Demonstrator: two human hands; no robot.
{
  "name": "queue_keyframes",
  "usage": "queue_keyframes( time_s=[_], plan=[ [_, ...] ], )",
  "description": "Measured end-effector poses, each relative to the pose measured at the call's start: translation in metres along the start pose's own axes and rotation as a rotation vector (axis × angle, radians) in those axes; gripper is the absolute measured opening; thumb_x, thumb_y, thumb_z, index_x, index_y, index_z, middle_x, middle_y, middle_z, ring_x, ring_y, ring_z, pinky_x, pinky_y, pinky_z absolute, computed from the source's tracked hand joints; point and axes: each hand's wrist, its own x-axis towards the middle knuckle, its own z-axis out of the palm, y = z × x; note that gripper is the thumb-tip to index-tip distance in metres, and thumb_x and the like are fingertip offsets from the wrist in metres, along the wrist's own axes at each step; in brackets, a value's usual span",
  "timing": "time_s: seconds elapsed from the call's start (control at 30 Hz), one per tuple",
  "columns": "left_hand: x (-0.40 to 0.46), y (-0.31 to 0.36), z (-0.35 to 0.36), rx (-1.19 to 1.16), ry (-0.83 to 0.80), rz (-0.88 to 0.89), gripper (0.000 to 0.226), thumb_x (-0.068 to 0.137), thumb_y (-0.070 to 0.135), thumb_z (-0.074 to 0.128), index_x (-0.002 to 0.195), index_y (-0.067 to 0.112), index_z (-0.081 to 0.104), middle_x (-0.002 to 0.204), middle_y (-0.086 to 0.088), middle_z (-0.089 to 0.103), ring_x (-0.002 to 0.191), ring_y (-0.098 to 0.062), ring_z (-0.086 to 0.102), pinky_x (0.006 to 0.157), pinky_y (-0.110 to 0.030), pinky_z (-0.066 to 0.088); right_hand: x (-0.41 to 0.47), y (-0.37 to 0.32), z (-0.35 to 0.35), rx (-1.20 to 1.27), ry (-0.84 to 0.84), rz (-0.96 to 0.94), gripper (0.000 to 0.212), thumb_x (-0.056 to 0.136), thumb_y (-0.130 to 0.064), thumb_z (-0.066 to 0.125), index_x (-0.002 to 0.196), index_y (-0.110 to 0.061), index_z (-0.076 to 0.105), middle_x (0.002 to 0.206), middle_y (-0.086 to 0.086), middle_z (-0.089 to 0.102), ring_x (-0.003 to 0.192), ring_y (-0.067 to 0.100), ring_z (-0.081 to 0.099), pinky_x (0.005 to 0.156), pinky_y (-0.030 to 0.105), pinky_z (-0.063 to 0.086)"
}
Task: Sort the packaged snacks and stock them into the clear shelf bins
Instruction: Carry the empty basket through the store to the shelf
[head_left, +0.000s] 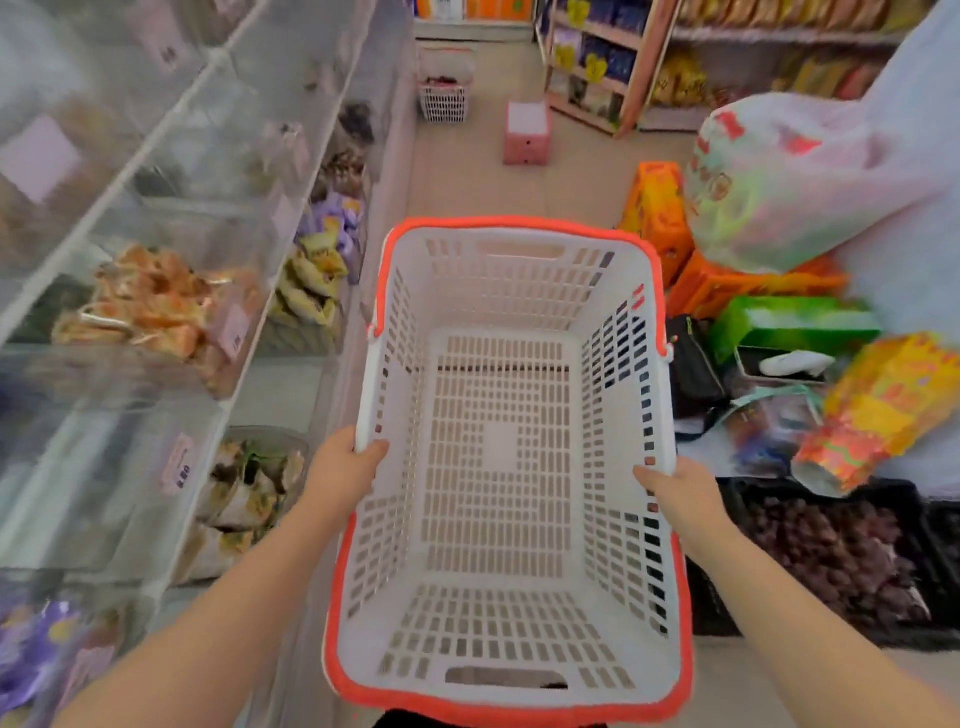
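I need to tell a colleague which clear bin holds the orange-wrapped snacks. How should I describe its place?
Start at the clear shelf bins along the left wall. Level with the far end of the white basket, find the bin of orange-wrapped snacks. The next bin toward the aisle's far end holds yellow packets instead.

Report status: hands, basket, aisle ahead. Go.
Left hand and right hand grip the side rims of the white slotted plastic basket with orange rim, nothing inside. Clear shelf bins alongside, left. Pink box on the floor ahead.
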Motion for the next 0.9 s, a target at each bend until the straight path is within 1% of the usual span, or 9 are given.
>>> queue_keyframes(
  time_s=[0.13, 0.2, 0.3, 0.37, 0.47, 0.63, 0.73, 0.8, 0.9],
  plan=[
    [0.067, 0.045, 0.001, -0.035, -0.015, 0.003, 0.01, 0.093, 0.021, 0.054, 0.099, 0.014, 0.058, 0.104, -0.021, 0.065, 0.093, -0.036, 0.063, 0.081, -0.052, 0.053, 0.06, -0.047, 0.013, 0.018, 0.029, -0.026, 0.003, 0.086, -0.014, 0.064, 0.087, -0.017, 0.065, 0.079, 0.001, 0.067, 0.071, 0.019, 0.063, 0.059, 0.029, 0.05],
    [0.101, 0.069, 0.008, -0.041, -0.014, 0.007, 0.015, 0.092, 0.024, 0.054, 0.1, 0.012, 0.059, 0.104, -0.02, 0.065, 0.093, -0.036, 0.063, 0.082, -0.051, 0.053, 0.096, -0.074, 0.015, 0.021, 0.034, -0.039, 0.006, 0.086, -0.015, 0.064, 0.091, -0.014, 0.064, 0.079, 0.002, 0.066, 0.071, 0.02, 0.062, 0.057, 0.028, 0.047],
    [0.159, 0.11, 0.022, -0.056, 0.001, 0.031, 0.022, 0.093, 0.024, 0.054, 0.108, 0.009, 0.06, 0.104, -0.019, 0.065, 0.094, -0.034, 0.063, 0.08, -0.047, 0.054, 0.162, -0.12, 0.016, 0.019, 0.033, -0.049, 0.01, 0.086, -0.016, 0.064, 0.095, -0.014, 0.062, 0.082, 0.003, 0.065, 0.074, 0.023, 0.063, 0.061, 0.032, 0.05],
    [0.202, 0.14, 0.034, -0.082, 0.024, 0.048, 0.025, 0.093, 0.022, 0.054, 0.113, 0.009, 0.06, 0.103, -0.017, 0.066, 0.093, -0.032, 0.063, 0.071, -0.038, 0.053, 0.209, -0.156, 0.016, 0.002, 0.014, -0.071, 0.006, 0.086, -0.016, 0.063, 0.091, -0.019, 0.061, 0.08, 0.002, 0.065, 0.074, 0.023, 0.064, 0.067, 0.038, 0.055],
    [0.263, 0.187, 0.051, -0.104, 0.066, 0.049, 0.022, 0.093, 0.022, 0.053, 0.11, 0.011, 0.061, 0.094, -0.011, 0.065, 0.079, -0.022, 0.061, 0.058, -0.026, 0.047, 0.279, -0.215, 0.016, -0.006, -0.016, -0.097, 0.008, 0.086, -0.015, 0.063, 0.084, -0.022, 0.059, 0.078, 0.002, 0.066, 0.077, 0.028, 0.066, 0.077, 0.049, 0.055],
    [0.354, 0.254, 0.065, -0.141, 0.122, 0.049, 0.02, 0.093, 0.02, 0.054, 0.105, 0.006, 0.062, 0.086, -0.008, 0.063, 0.072, -0.018, 0.057, 0.058, -0.026, 0.046, 0.384, -0.302, 0.023, -0.017, -0.061, -0.119, 0.007, 0.085, -0.016, 0.064, 0.082, -0.023, 0.062, 0.086, 0.009, 0.069, 0.082, 0.032, 0.067, 0.08, 0.053, 0.054],
    [0.409, 0.286, 0.066, -0.114, 0.165, 0.059, 0.017, 0.092, 0.023, 0.055, 0.102, 0.011, 0.062, 0.078, 0.002, 0.063, 0.066, -0.009, 0.057, 0.052, -0.022, 0.041, 0.44, -0.342, 0.037, -0.011, -0.088, -0.115, 0.009, 0.085, -0.018, 0.063, 0.083, -0.026, 0.062, 0.086, 0.009, 0.07, 0.079, 0.03, 0.069, 0.074, 0.05, 0.057],
    [0.448, 0.308, 0.065, -0.091, 0.166, 0.052, 0.019, 0.092, 0.025, 0.056, 0.104, 0.012, 0.062, 0.081, 0.001, 0.064, 0.07, -0.01, 0.059, 0.054, -0.024, 0.043, 0.477, -0.363, 0.047, -0.009, -0.101, -0.105, 0.007, 0.086, -0.019, 0.063, 0.092, -0.022, 0.062, 0.085, 0.004, 0.07, 0.074, 0.025, 0.069, 0.066, 0.041, 0.058],
    [0.515, 0.342, 0.066, -0.098, 0.142, 0.042, 0.025, 0.092, 0.023, 0.056, 0.111, 0.008, 0.063, 0.095, -0.013, 0.068, 0.084, -0.028, 0.064, 0.073, -0.039, 0.052, 0.536, -0.4, 0.067, 0.012, -0.12, -0.092, 0.014, 0.088, -0.018, 0.062, 0.102, -0.017, 0.06, 0.088, 0.004, 0.069, 0.076, 0.025, 0.069, 0.065, 0.04, 0.057]
  ],
)
